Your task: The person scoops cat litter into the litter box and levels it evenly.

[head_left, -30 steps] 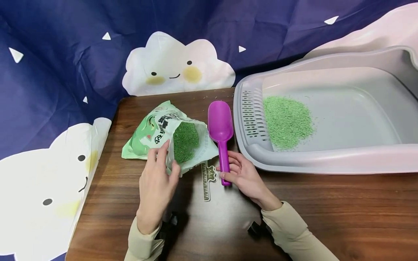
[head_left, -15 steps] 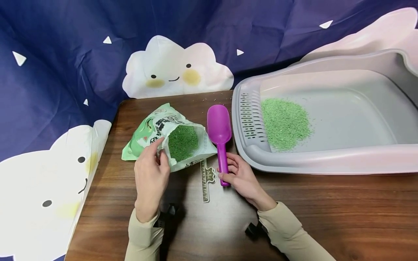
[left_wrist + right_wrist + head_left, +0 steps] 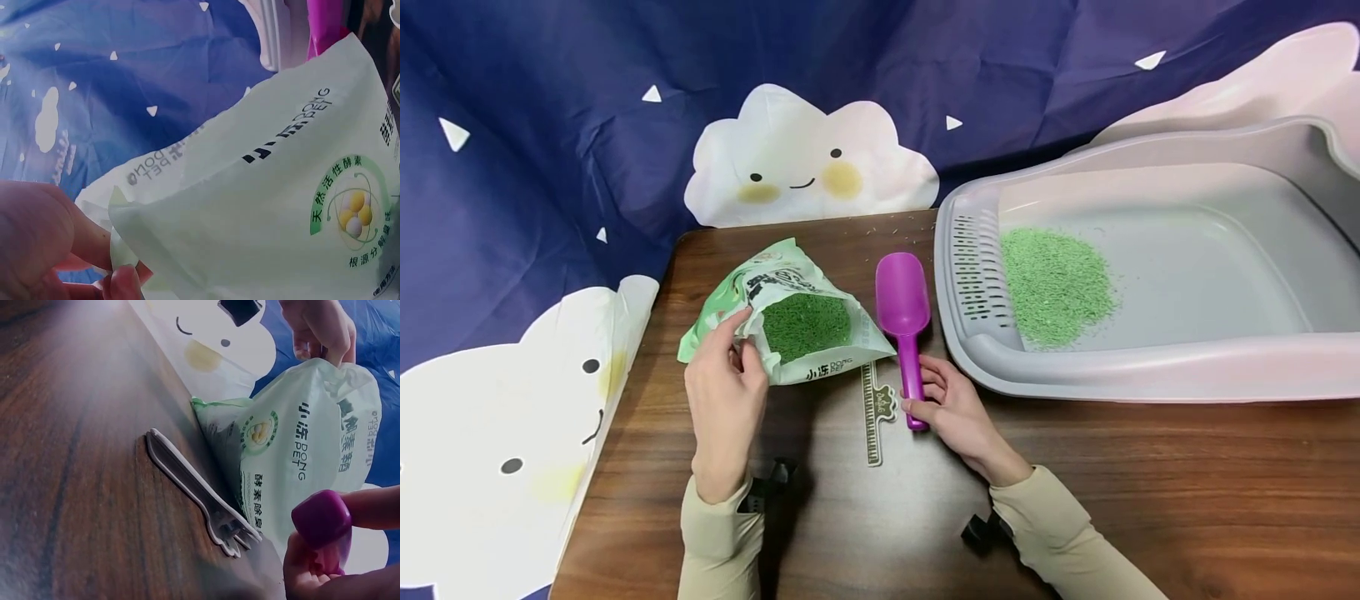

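Note:
My left hand pinches the rim of a pale green cat litter bag at its left front corner. The bag's mouth gapes toward me, showing dark green litter pellets inside. In the left wrist view the thumb and finger nip the bag's folded film. My right hand grips the handle of a purple scoop, whose bowl points away from me, just right of the bag. The handle's end shows between thumb and fingers in the right wrist view.
A grey litter box fills the right side, with a heap of light green pellets at its left end. A flat toothed sealing clip lies between the hands on the wooden table. A blue cloud-print cloth hangs behind.
My left hand has moved left and drawn the bag's rim with it, so the mouth has turned and widened. The scoop stays in my right hand, slightly nearer to me.

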Action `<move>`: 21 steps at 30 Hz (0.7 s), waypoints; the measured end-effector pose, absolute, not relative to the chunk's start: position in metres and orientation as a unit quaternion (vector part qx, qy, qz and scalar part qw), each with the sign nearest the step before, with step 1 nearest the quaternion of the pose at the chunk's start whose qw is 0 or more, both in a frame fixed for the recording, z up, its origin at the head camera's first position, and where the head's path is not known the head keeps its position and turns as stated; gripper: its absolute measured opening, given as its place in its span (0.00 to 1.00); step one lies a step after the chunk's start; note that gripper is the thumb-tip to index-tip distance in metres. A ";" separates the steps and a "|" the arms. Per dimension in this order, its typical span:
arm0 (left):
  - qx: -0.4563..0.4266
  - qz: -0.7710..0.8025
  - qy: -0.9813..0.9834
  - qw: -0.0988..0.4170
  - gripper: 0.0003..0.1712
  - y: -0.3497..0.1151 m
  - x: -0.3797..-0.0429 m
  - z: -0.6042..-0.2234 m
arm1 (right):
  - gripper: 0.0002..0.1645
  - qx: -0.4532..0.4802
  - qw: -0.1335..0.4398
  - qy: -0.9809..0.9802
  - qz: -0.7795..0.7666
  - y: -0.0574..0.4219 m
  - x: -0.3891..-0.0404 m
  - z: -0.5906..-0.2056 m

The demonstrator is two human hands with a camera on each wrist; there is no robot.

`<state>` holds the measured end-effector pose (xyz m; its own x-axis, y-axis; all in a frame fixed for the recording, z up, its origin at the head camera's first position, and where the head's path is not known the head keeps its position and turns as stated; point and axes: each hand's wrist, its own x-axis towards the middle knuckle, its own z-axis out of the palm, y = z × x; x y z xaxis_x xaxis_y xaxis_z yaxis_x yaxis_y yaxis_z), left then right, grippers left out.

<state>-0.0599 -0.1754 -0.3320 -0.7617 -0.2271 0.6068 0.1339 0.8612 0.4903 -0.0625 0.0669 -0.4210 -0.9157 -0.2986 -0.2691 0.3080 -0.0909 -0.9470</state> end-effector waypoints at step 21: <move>0.065 -0.259 -0.903 0.336 0.20 -0.201 -0.054 -0.326 | 0.47 -0.003 0.203 0.702 -0.683 0.067 -0.065 -0.432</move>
<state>-0.0543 -0.2008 -0.3258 -0.7657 -0.2906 0.5738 0.0570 0.8580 0.5105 -0.0654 0.0671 -0.4324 -0.9172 -0.2821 -0.2814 0.2734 0.0681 -0.9595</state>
